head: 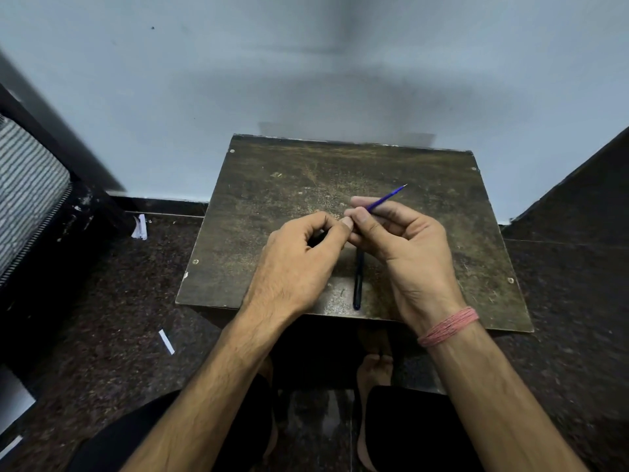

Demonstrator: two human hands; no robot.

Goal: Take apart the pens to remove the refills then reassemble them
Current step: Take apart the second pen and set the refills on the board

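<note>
A: Where's the refill [386,199]?
B: Pinched in the right hand [401,240], tip far right; left hand [299,253] fingers curled, contents hidden

A: Handling?
B: Probably light, thin, bendy; hold mid-shaft. Black barrel [358,281] lies on the bench [272,185]

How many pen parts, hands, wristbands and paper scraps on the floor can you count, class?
Blue refill: 1
Black pen barrel: 1
Hands (left, right): 2
Pink thread wristband: 1
White paper scraps (near chair, floor): 2
Total: 7
</note>
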